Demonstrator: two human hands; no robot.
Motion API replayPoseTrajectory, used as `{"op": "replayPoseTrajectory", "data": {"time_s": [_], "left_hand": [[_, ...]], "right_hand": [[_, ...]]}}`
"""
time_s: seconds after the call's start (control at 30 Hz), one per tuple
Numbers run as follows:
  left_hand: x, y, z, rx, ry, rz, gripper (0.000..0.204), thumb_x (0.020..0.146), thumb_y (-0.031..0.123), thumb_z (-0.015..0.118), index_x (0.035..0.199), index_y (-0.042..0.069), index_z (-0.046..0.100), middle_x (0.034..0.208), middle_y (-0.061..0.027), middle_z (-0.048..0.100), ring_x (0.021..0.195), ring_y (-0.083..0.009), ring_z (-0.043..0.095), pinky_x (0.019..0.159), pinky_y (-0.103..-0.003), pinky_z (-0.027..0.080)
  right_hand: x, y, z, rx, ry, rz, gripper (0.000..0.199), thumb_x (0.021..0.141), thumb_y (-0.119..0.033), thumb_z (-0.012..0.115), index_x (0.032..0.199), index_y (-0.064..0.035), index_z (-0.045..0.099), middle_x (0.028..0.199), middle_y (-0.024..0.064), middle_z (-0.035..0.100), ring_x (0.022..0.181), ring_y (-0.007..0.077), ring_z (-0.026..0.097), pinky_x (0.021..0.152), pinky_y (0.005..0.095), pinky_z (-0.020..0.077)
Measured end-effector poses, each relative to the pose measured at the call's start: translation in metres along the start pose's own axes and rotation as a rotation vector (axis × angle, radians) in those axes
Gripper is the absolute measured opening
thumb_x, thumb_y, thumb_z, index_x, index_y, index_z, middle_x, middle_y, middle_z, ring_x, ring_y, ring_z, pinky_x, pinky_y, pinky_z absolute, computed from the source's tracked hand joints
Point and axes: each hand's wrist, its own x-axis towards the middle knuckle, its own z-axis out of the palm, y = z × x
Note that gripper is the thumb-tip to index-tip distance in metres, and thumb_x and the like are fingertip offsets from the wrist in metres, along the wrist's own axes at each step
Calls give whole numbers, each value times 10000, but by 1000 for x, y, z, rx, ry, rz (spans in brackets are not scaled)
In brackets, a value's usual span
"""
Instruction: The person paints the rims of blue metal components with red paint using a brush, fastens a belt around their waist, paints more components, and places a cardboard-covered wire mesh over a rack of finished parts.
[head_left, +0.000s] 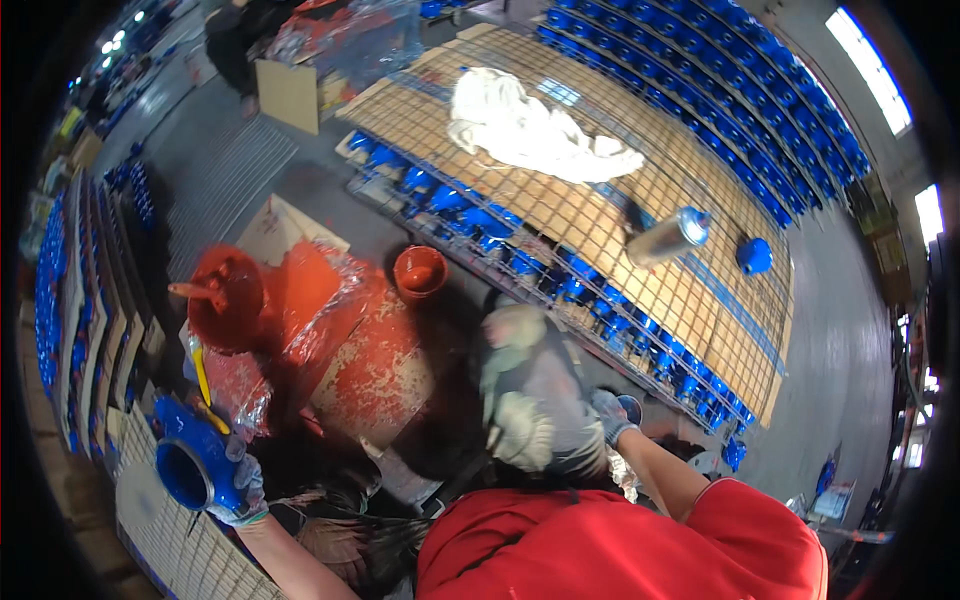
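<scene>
At the lower left, my left hand (243, 492), in a paint-stained glove, grips a blue-painted pipe fitting (222, 462) with a wide round opening. My right hand (608, 414), also gloved, is beside my right leg. Its fingers are closed at a small dark, rounded thing (630, 408) whose kind I cannot make out. Left of the middle stands a red paint bucket (225, 325) with a handled tool lying across its rim. A smaller red paint pot (420, 271) is to its right. A yellow-handled tool (202, 376) lies near the blue fitting.
A wire mesh over plywood (590, 215) carries a white cloth (520, 125), a spray can (668, 238) and a blue part (754, 256). Blue parts (445, 197) sit beneath it. More fill stacked racks at far right (720, 110) and left (85, 310). A paint-smeared board (375, 370) lies before me.
</scene>
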Motion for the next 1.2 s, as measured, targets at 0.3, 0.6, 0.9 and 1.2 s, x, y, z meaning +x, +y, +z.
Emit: {"op": "replayPoseTrajectory", "data": {"time_s": [0.3, 0.6, 0.9, 1.2], "left_hand": [[45, 23, -29, -119, -363, -826, 695, 919, 425, 567, 1453, 64, 309, 1143, -261, 535, 708, -356, 585, 482, -394, 481], [118, -123, -99, -291, -408, -1175, 691, 908, 461, 557, 1435, 71, 339, 1150, -250, 546, 703, -356, 591, 481, -388, 483], [152, -209, -39, -173, -340, -1243, 691, 897, 503, 546, 1415, 79, 372, 1158, -236, 559, 698, -355, 599, 480, -381, 486], [182, -191, 24, -7, -305, -977, 696, 886, 544, 535, 1395, 87, 406, 1166, -223, 571, 693, -355, 607, 479, -374, 489]], "right_hand": [[-37, 47, 70, 585, -44, 14, 319, 850, -340, 649, 1019, -75, 700, 993, 183, 703, 980, 320, 663, 838, 387, 507], [-124, 56, 115, 37, 81, 462, 363, 842, -482, 582, 907, -159, 735, 918, 151, 704, 842, 313, 649, 758, 438, 493], [-143, 74, 118, 404, 434, 443, 348, 929, -355, 500, 952, -94, 730, 988, 118, 717, 891, 268, 675, 832, 378, 518], [-54, 12, -221, 639, 1160, 104, 780, 739, -265, 784, 1399, -57, 425, 1347, 237, 511, 1253, 364, 504, 1042, 405, 427]]}}
